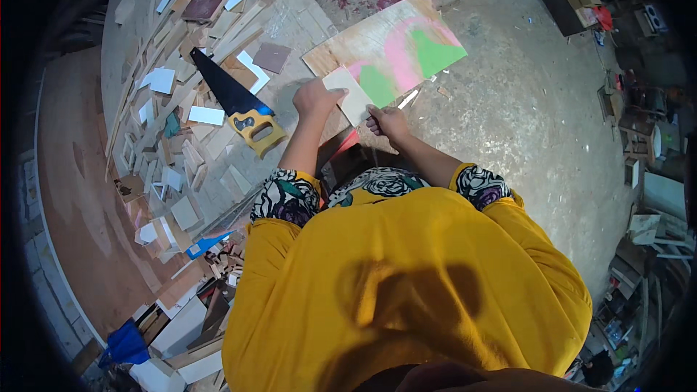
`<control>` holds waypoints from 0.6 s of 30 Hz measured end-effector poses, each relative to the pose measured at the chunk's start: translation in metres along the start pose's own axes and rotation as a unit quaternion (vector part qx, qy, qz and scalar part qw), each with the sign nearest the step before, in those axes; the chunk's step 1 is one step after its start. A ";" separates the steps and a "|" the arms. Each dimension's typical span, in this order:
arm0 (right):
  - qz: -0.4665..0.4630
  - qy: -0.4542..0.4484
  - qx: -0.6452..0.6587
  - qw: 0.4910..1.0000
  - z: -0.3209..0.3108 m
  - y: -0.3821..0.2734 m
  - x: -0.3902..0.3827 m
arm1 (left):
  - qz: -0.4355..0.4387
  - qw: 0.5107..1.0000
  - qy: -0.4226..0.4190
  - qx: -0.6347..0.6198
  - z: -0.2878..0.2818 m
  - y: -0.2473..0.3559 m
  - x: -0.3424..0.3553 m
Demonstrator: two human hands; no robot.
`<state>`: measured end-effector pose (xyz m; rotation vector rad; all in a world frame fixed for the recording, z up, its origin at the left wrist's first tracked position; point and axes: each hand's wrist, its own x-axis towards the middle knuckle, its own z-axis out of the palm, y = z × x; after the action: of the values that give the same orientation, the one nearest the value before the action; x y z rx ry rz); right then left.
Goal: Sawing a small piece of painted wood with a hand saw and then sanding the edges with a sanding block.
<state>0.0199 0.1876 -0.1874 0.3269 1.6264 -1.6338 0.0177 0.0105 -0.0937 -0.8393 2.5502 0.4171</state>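
Cream panel [353,99], held in both hands.
Plain-faced, flat, four-sided; seen across the near left edge of a pink-and-green painted board [398,47], contact unclear. Its left side is gripped by the left hand [314,99], thumb on top; its right side is pinched by the right hand [390,125], fingers curled.

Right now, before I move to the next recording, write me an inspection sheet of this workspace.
Surface: flat grey work surface, mostly covered at left.
Job's things: pale rectangular board, held; pink-and-green painted board, just beyond it.
Clutter: loose white and brown offcuts; black-bladed, yellow-handled handsaw lying at their right.
Hands: left hand grips the pale board's left side; right hand pinches its lower right corner.
Cables: nothing seen.
Surroundings: stained grey floor at right; piled objects beyond, many too dim to identify.
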 end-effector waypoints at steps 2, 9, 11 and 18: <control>0.000 0.002 -0.006 1.000 0.002 -0.002 -0.002 | 0.034 0.997 0.065 0.024 0.008 -0.001 0.003; 0.000 0.011 0.006 1.000 0.008 -0.004 -0.010 | 0.091 0.968 0.236 0.002 0.064 -0.006 0.029; 0.005 0.007 0.006 1.000 0.006 -0.002 -0.009 | 0.092 0.970 0.223 -0.009 0.068 -0.005 0.032; 0.020 0.020 0.003 1.000 0.001 -0.006 -0.013 | 0.094 0.975 0.202 0.012 0.068 0.002 0.030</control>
<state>0.0252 0.1909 -0.1742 0.3945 1.6354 -1.6124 0.0148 0.0251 -0.1669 -0.7373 3.0198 0.2949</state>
